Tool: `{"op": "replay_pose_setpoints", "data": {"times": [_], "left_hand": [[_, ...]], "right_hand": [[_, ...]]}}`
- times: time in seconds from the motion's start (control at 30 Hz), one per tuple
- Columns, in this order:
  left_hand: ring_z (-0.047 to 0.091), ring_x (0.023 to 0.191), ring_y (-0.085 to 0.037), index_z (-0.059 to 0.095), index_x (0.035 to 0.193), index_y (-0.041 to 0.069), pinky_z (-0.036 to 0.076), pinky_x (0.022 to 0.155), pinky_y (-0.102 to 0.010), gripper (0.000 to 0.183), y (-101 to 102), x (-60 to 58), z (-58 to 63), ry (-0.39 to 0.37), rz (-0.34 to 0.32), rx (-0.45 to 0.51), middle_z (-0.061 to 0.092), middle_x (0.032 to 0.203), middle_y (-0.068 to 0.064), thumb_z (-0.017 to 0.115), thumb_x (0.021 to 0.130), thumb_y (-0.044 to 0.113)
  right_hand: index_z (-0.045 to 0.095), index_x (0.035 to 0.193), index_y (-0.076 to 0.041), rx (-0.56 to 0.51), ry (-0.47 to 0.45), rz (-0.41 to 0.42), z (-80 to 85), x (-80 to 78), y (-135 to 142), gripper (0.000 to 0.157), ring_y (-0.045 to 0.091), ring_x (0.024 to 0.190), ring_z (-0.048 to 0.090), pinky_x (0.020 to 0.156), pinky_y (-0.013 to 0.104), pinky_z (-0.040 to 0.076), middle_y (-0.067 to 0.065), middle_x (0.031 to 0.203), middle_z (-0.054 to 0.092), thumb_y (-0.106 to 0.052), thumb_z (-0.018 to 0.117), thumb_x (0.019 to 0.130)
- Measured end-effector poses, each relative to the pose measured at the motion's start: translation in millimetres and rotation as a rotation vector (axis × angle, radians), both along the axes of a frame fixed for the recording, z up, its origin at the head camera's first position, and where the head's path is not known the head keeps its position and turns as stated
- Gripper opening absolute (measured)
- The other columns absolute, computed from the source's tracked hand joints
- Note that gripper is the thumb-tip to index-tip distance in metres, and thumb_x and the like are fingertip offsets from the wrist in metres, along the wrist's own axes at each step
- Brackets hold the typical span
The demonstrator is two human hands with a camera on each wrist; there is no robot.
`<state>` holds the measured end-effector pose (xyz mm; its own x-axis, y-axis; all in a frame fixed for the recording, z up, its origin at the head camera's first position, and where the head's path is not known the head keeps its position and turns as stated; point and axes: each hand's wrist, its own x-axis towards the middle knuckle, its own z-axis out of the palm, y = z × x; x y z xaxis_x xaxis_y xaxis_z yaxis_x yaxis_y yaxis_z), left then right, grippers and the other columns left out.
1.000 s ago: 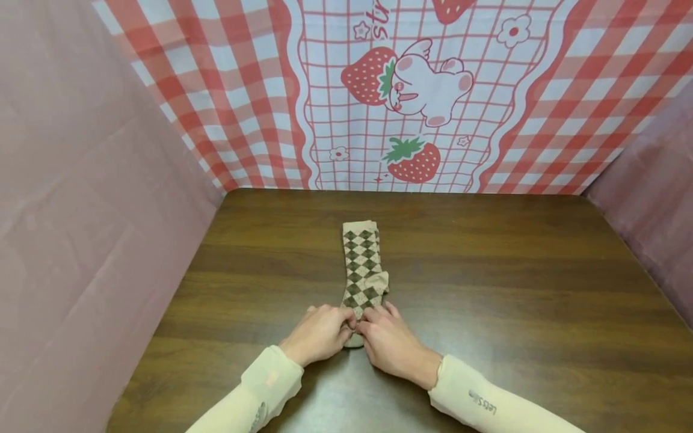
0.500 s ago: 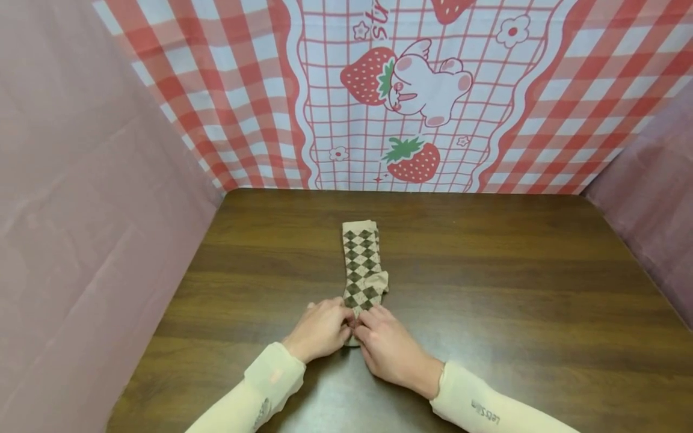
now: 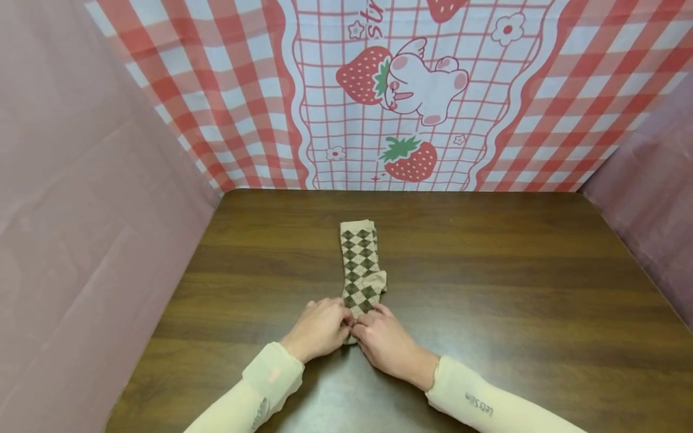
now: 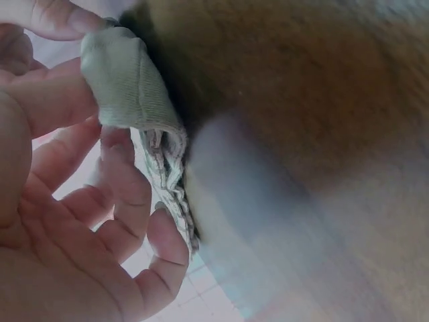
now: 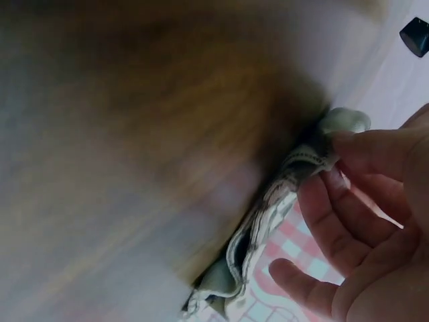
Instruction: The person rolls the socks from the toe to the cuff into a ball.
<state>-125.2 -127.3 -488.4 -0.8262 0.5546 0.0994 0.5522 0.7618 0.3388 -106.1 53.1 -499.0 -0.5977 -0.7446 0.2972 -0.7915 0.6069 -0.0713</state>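
Observation:
A pair of beige argyle socks [image 3: 360, 255] with dark green-brown diamonds lies stacked on the table, cuffs away from me and toes toward me. My left hand [image 3: 320, 328] pinches the toe end from the left, with curled fingers. From the right, my right hand [image 3: 391, 343] grips the same end, its fingertips right against the left hand's. The plain toe [image 4: 127, 80] bends over the left fingers in the left wrist view. In the right wrist view, thumb and fingers pinch the toe edge [image 5: 345, 121], and the layered sides of the socks [image 5: 268, 208] show. The hands hide most of the toe area.
The brown wooden table [image 3: 487, 270] stretches out around the socks. Behind it hangs a red-and-white strawberry-print cloth [image 3: 411, 114], with pink cloth [image 3: 97, 240] along the left side and more on the right. A small black block [image 5: 415, 37] shows in the right wrist view's corner.
My right fingers have moved slightly left, closing in on the left hand. Less of the toe shows between the hands. The rest of the socks lies as before; the head view has shifted slightly.

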Motion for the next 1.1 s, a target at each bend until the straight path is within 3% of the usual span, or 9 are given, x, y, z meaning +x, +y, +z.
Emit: {"op": "replay_pose_setpoints", "data": {"times": [0.17, 0.3, 0.5, 0.6, 0.83, 1.1], "left_hand": [[0.061, 0.083, -0.017, 0.072, 0.093, 0.016, 0.044, 0.071, -0.038, 0.012, -2.5, 2.8, 3.0, 0.017, 0.002, 0.066, 0.063, 0.090, 0.005, 0.072, 0.082, 0.013], [0.060, 0.083, -0.013, 0.070, 0.095, 0.017, 0.040, 0.070, -0.033, 0.016, -5.0, 4.2, 4.5, 0.062, -0.061, 0.104, 0.063, 0.089, 0.006, 0.072, 0.079, 0.016], [0.059, 0.075, -0.006, 0.068, 0.100, 0.017, 0.038, 0.068, -0.029, 0.026, -6.9, 4.7, 4.9, 0.073, -0.124, 0.079, 0.064, 0.086, 0.009, 0.077, 0.076, 0.021], [0.060, 0.074, -0.005, 0.068, 0.100, 0.017, 0.041, 0.067, -0.030, 0.029, -8.1, 4.0, 4.1, 0.072, -0.130, 0.061, 0.066, 0.086, 0.009, 0.080, 0.074, 0.020], [0.062, 0.067, -0.008, 0.068, 0.088, 0.017, 0.050, 0.069, -0.034, 0.016, -9.1, 0.1, 2.4, 0.063, -0.120, 0.092, 0.068, 0.077, 0.008, 0.078, 0.077, 0.010], [0.058, 0.062, -0.006, 0.064, 0.083, 0.017, 0.048, 0.060, -0.029, 0.015, -8.0, -1.6, 2.2, 0.011, -0.078, 0.136, 0.064, 0.073, 0.010, 0.076, 0.082, 0.009]], "right_hand": [[0.070, 0.088, -0.010, -0.030, -0.055, 0.011, 1.3, -3.5, 0.5, 0.009, 0.019, 0.084, 0.064, 0.090, 0.054, 0.047, 0.002, 0.088, 0.067, -0.003, 0.072, 0.084], [0.070, 0.088, -0.009, -0.047, -0.078, 0.022, 1.4, -6.8, 0.5, 0.011, 0.019, 0.085, 0.066, 0.087, 0.055, 0.048, 0.003, 0.090, 0.068, 0.000, 0.073, 0.082], [0.068, 0.083, -0.009, -0.085, -0.154, 0.027, 2.1, -12.7, 2.1, 0.016, 0.018, 0.083, 0.067, 0.087, 0.057, 0.048, 0.002, 0.086, 0.068, 0.005, 0.074, 0.078], [0.069, 0.084, -0.009, -0.108, -0.212, 0.018, 3.4, -14.2, 3.1, 0.017, 0.018, 0.084, 0.067, 0.089, 0.057, 0.047, 0.002, 0.086, 0.068, 0.007, 0.073, 0.079], [0.069, 0.086, -0.007, -0.147, -0.284, -0.004, 3.1, -16.0, 4.8, 0.019, 0.020, 0.086, 0.067, 0.095, 0.059, 0.044, 0.001, 0.085, 0.068, 0.009, 0.072, 0.078], [0.062, 0.084, -0.012, -0.215, -0.339, -0.031, 1.5, -17.7, 5.3, 0.021, 0.014, 0.078, 0.064, 0.096, 0.061, 0.042, -0.004, 0.079, 0.063, 0.006, 0.072, 0.079]]}}
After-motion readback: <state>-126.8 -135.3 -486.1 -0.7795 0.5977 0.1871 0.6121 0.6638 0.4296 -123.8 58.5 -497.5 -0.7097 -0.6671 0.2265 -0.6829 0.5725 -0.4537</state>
